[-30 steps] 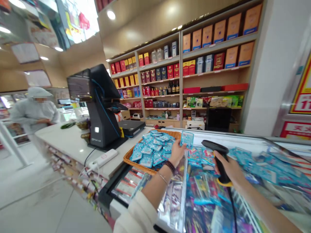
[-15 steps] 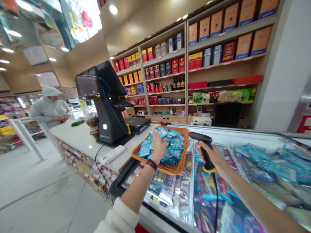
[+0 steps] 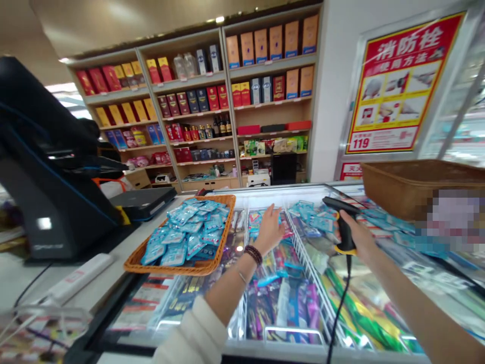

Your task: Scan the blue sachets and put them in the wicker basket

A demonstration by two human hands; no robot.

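My right hand (image 3: 356, 235) grips a black barcode scanner (image 3: 344, 227) with yellow trim, its cord running down toward the bottom of the view. My left hand (image 3: 270, 230) is stretched out over the glass-topped freezer (image 3: 237, 323), fingers apart and nothing in them. To its left, a woven orange-brown basket (image 3: 225, 237) full of small blue packets (image 3: 189, 227) rests at the freezer's left edge, partly over the counter. More blue packets (image 3: 316, 216) lie loose on the freezer beyond and to the right of the scanner.
A large brown basket (image 3: 397, 187) stands at the right, partly blurred out. On the left counter are a black checkout terminal (image 3: 34, 177), a flat black scale (image 3: 144, 199) and a white power strip (image 3: 81, 278). Shelves of boxes and bottles (image 3: 193, 101) line the back wall.
The view has swung to the right. My left hand has left the packets in the woven basket and moved right over the freezer. The scanner remains in my right hand.
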